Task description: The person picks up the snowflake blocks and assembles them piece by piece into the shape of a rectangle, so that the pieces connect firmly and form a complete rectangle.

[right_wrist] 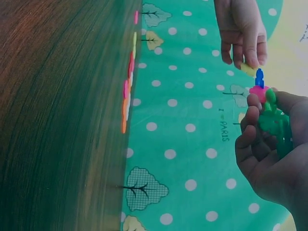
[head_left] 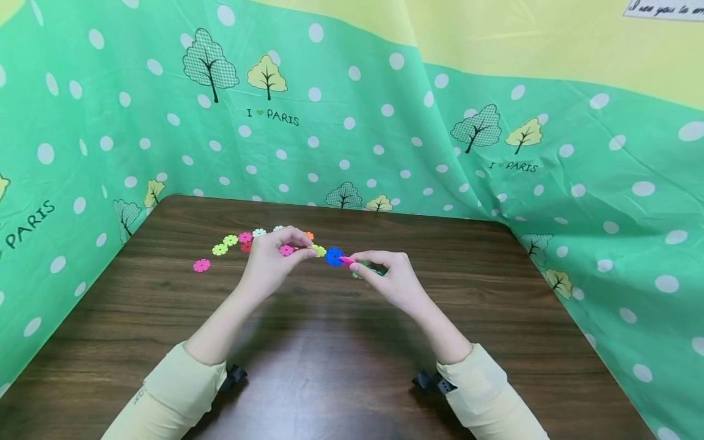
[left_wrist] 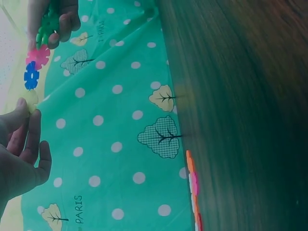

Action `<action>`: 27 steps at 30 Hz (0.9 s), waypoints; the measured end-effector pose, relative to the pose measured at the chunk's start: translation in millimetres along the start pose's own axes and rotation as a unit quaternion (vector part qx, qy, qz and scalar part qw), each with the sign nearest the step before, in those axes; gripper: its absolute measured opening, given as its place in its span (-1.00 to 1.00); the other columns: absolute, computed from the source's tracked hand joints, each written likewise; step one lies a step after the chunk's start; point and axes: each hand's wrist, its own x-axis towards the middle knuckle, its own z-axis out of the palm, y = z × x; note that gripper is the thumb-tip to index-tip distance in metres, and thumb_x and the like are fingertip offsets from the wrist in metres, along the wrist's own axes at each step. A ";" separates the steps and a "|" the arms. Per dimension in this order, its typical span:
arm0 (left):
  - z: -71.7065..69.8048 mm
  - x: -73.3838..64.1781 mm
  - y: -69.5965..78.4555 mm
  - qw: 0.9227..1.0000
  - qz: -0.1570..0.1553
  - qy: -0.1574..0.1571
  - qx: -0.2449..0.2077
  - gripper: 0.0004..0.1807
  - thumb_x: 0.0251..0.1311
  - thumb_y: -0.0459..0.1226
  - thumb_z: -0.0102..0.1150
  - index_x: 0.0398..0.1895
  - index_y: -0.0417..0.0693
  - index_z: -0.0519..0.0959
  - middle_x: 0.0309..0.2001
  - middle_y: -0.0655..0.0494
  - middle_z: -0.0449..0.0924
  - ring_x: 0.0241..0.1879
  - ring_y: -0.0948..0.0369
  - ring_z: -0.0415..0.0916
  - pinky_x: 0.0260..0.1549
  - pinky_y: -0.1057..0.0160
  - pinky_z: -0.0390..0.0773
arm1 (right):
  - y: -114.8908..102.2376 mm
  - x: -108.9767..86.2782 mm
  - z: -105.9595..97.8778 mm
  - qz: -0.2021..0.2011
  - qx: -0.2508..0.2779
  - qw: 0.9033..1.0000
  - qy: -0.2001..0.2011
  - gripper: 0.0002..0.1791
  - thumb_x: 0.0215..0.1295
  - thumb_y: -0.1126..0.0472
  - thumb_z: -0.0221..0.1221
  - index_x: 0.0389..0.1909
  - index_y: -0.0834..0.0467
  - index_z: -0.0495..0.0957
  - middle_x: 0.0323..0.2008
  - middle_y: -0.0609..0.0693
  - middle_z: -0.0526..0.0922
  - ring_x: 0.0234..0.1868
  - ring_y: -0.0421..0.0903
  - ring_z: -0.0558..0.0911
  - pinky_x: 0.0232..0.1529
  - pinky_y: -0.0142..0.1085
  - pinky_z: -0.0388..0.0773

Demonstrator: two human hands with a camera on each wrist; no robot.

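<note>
My left hand [head_left: 271, 260] pinches a yellow notched plastic snowflake disc [left_wrist: 32, 100] between thumb and fingertips. This disc joins a blue snowflake disc [head_left: 333, 256], which is linked to a pink one [left_wrist: 38, 57]. At the other end of the short chain my right hand [head_left: 397, 282] grips, its thumb and forefinger at the pink disc. Several green snowflake discs [right_wrist: 274, 124] sit inside the curl of the right hand, partly hidden by its fingers. The chain is held up above the table between both hands.
Loose snowflake discs lie on the dark wooden table [head_left: 330, 366] beyond and left of my left hand, among them a pink one [head_left: 201, 265], a yellow-green one [head_left: 220, 249] and an orange one [head_left: 310, 236]. A green dotted cloth [head_left: 352, 122] hangs behind the table.
</note>
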 end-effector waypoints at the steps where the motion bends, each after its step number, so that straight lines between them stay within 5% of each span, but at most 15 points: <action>1: 0.4 -0.3 0.2 1.000 0.001 -0.002 0.000 -0.83 -0.11 -0.27 0.47 -0.44 0.02 0.63 -0.42 0.22 0.67 -0.35 0.35 0.58 -0.34 0.35 0.58 | 0.0 0.0 -0.1 -0.001 0.001 1.000 -0.001 -0.77 0.21 0.06 0.26 -0.16 0.04 0.69 -0.45 -0.04 0.71 -0.60 -0.14 0.58 -0.61 -0.35 0.48; 13: 2.7 -1.1 1.9 1.000 0.014 -0.008 0.003 -0.84 -0.10 -0.29 0.46 -0.45 0.03 0.62 -0.44 0.24 0.67 -0.35 0.34 0.58 -0.30 0.22 0.60 | 0.6 0.4 -1.2 -0.023 -0.005 1.000 0.007 -0.84 0.18 0.08 0.29 -0.25 0.02 0.71 -0.40 -0.16 0.71 -0.54 -0.21 0.50 -0.59 -0.29 0.44; 27: 5.0 -3.0 -0.3 1.000 0.015 -0.005 0.005 -0.81 -0.08 -0.30 0.44 -0.42 0.00 0.59 -0.44 0.22 0.68 -0.36 0.36 0.59 -0.29 0.30 0.59 | 1.7 0.2 -0.3 -0.019 -0.004 1.000 0.012 -0.85 0.18 0.09 0.30 -0.27 0.03 0.71 -0.40 -0.15 0.71 -0.55 -0.21 0.48 -0.61 -0.36 0.41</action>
